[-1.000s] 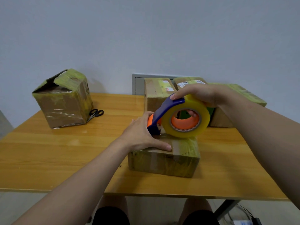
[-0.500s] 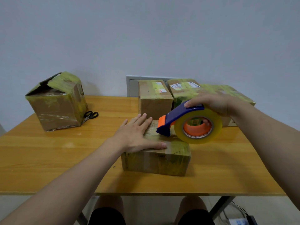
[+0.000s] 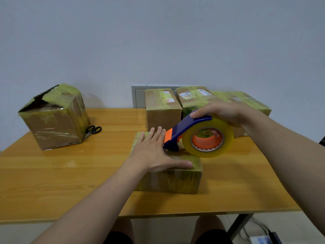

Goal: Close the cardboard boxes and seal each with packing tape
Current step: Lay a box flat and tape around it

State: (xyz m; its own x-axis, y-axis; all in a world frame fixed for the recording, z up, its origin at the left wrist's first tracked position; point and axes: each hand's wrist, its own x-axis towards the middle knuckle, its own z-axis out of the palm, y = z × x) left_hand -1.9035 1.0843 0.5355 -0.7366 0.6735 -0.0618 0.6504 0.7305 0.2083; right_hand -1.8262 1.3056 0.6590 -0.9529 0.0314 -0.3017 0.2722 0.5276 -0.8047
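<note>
— Looking from the left side of the frame, what is there?

— A tall box [image 3: 52,118] with its top flap gaping open. It sits on the wooden table [image 3: 52,176], with black scissors [image 3: 93,131] just beside it. That one is not closed yet.

— And in the middle?

— The left hand [image 3: 153,152] lies flat on top of the low box [image 3: 167,176], which is near the front edge of the table. Its fingers are straight and spread. It presses down and holds nothing. A second ago those fingers were bunched up by the nose of the tape dispenser; now they lie flat.

— Where did the dispenser go?

— The tape dispenser [image 3: 198,136] has slid toward the right. Its blue and orange nose is low over the box top, just beside the left fingertips (I can't tell if it touches the box). The yellow roll sticks out past the box's right edge.

— Who holds it?

— The right hand [image 3: 223,111] grips it from above, fingers curled round the roll. One fingertip shows through the orange hole.

— So what does that mean?

— I think tape is being pulled across the low box while the flat hand keeps the flaps shut. I can't see the strip itself. Three back boxes [image 3: 162,110] look closed, so the tall one on the left is likely next.
</note>
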